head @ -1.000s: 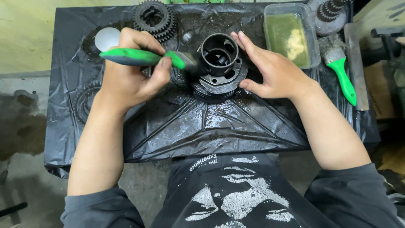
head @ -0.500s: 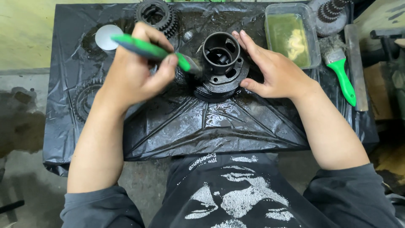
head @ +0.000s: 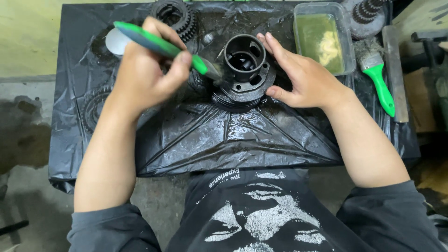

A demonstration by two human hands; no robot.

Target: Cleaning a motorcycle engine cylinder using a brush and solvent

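Seen from above, a desk covered in shiny black plastic. At its middle stands a dark, greasy round metal part with a hollow top. The left hand has its grip pinched around a green-handled brush, the tip touching the part's left side. The right hand lies flat, fingers spread, against the part's right side. Behind are black gears, a clear tub of yellowish liquid and a second green brush.
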